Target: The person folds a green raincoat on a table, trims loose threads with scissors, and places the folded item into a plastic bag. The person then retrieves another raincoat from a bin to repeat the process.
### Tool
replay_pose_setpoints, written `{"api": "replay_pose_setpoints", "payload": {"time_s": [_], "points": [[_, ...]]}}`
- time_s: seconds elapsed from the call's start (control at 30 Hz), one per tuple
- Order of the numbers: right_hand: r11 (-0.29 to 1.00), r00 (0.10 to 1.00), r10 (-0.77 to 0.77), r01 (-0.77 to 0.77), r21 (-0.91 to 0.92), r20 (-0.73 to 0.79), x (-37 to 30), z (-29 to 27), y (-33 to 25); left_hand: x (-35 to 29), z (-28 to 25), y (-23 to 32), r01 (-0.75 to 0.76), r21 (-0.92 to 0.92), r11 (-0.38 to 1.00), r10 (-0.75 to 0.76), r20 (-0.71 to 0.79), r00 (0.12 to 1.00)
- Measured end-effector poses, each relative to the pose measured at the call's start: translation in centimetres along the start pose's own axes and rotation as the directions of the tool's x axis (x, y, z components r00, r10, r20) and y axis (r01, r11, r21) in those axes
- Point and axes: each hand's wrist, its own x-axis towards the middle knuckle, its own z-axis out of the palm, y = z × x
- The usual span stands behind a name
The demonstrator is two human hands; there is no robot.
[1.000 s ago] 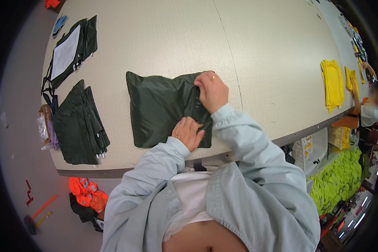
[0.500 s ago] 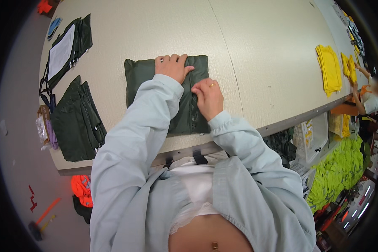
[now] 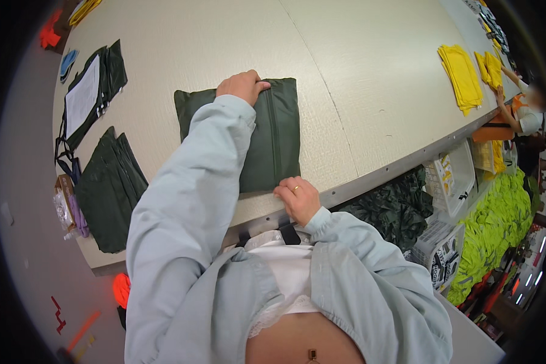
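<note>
A folded dark green garment (image 3: 285, 136) of smooth, slightly shiny cloth lies flat in front of me as a near-square, a raised seam strip running from its far edge to its near edge. At the far edge my left hand (image 3: 241, 87) grips it, fingers curled over and thumb on top. My right hand (image 3: 299, 199), a ring on one finger, is closed in a pinch on the near edge by the table's front. My left sleeve covers the garment's lower left part.
Dark green folded pieces (image 3: 110, 188) lie at the left, with a paper sheet (image 3: 83, 97) on another dark pile beyond. Yellow folded cloths (image 3: 461, 79) lie far right, near another person's hands. Below the table's metal edge (image 3: 400, 168) are dark crumpled cloth (image 3: 394, 209), white baskets (image 3: 452, 182) and lime-yellow cloth (image 3: 494, 227).
My right hand has moved from the middle of the seam strip down to the near edge. My left hand's fingers, spread before, have curled over the far edge. The view has shifted slightly.
</note>
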Motion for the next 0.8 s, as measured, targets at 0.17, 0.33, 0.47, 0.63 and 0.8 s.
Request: {"api": "replay_pose_setpoints", "payload": {"time_s": [0.17, 0.33, 0.47, 0.63, 0.8], "points": [[0.946, 0.977, 0.208, -0.191, 0.263, -0.041, 0.2, -2.1, -1.6, -7.8, -11.0, 3.6, -0.576, 0.046, 0.816, 0.516, -0.506, 0.691], [0.432, 0.617, 0.787, -0.546, 0.717, -0.004, -0.2, -2.3, 1.5, -14.6, -10.4, 3.1, -0.779, 0.164, 0.606, 0.735, -0.490, 0.468], [0.317, 0.336, 0.927, -0.455, 0.832, -0.170, 2.5, -4.2, 5.6, -18.0, -3.1, 1.5, -0.705, -0.107, 0.701, 0.680, -0.200, 0.705], [0.948, 0.929, 0.253, -0.294, -0.124, -0.271, 6.9, -3.4, 4.8, -14.8, 1.7, -2.8, -0.174, 0.089, 0.981, 0.189, -0.208, 0.960], [0.854, 0.961, 0.272, -0.266, -0.448, -0.052, 10.5, 0.3, 4.7, -13.7, 2.8, -2.0, -0.092, 0.155, 0.984, 0.105, -0.080, 0.991]]}}
